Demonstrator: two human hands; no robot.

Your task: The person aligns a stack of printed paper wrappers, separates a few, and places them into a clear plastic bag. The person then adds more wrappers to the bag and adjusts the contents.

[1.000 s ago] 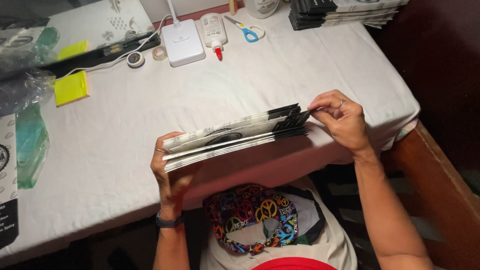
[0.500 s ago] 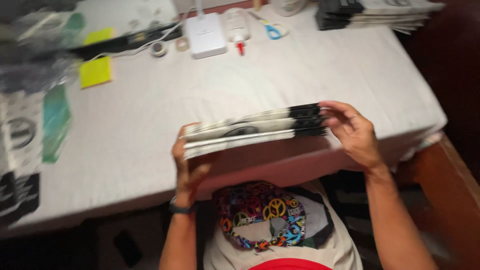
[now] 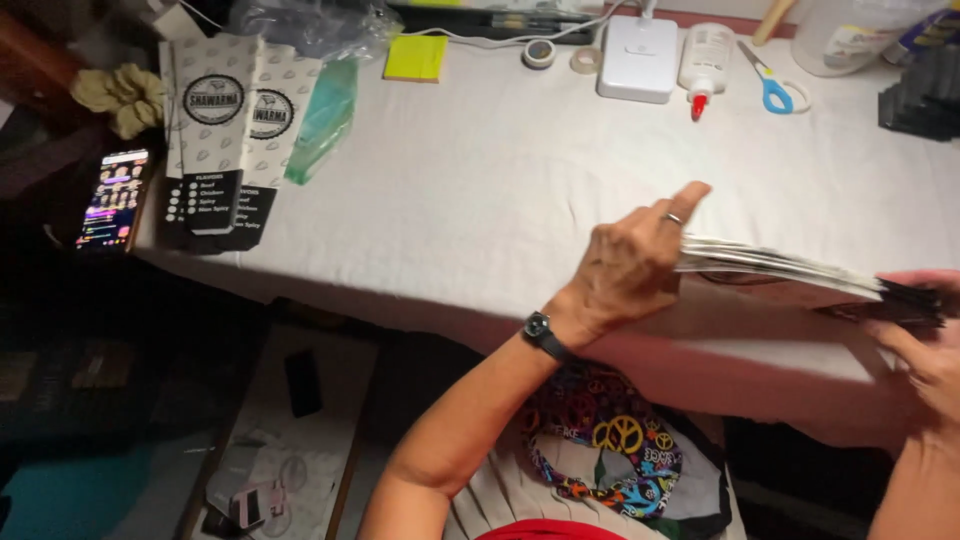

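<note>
A table (image 3: 470, 200) under a white cloth fills the view, dim floor below its near edge. Over that edge, at the right, the left hand (image 3: 635, 262) and right hand (image 3: 925, 345) hold a stack of flat paper sleeves (image 3: 790, 268) level between them. The stack is thin and layered, pale along most of its length and black at the right end, its edges slightly fanned. The left hand's fingers are closed on the pale end, forefinger raised; the right hand's fingers grip the black end from below. At the back stand a white box (image 3: 638, 58), a glue bottle (image 3: 705, 58) and scissors (image 3: 768, 85). Two more sleeves (image 3: 225, 130) lie at the left, beside a phone (image 3: 113, 198).
</note>
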